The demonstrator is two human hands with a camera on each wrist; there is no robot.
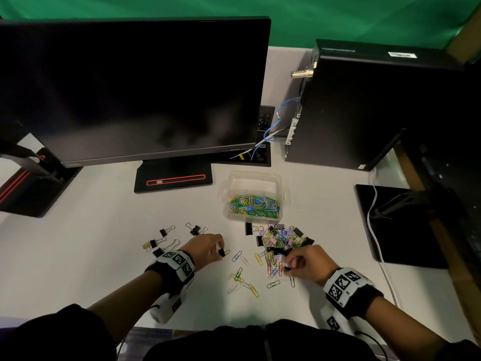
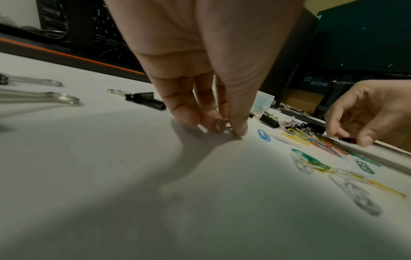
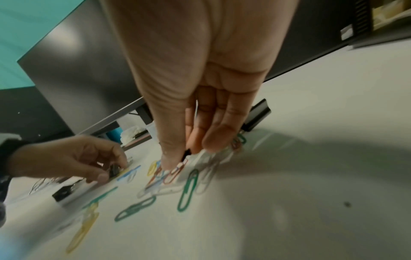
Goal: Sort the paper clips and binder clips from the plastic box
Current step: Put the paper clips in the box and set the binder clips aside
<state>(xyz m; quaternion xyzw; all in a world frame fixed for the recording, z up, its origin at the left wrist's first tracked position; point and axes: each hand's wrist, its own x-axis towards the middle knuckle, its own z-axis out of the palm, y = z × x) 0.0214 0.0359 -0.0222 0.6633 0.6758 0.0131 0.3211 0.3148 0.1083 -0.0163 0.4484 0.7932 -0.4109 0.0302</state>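
Note:
A clear plastic box (image 1: 282, 196) holding coloured paper clips stands mid-table. In front of it lies a mixed pile of binder clips and paper clips (image 1: 282, 237). Several black binder clips (image 1: 164, 232) lie apart at the left. Loose paper clips (image 1: 238, 276) are scattered between my hands. My left hand (image 1: 220, 250) pinches a small black binder clip (image 1: 222, 253) at the table surface; its wire loop (image 2: 220, 125) shows between the fingertips. My right hand (image 1: 287, 265) pinches a small black binder clip (image 3: 186, 152) at the near edge of the pile, over red and white paper clips (image 3: 174, 173).
A dark monitor (image 1: 135, 87) on a black stand (image 1: 173, 178) fills the back left. A black computer case (image 1: 377, 108) with blue cables stands back right. A black pad (image 1: 406, 225) with a white cable lies at the right edge.

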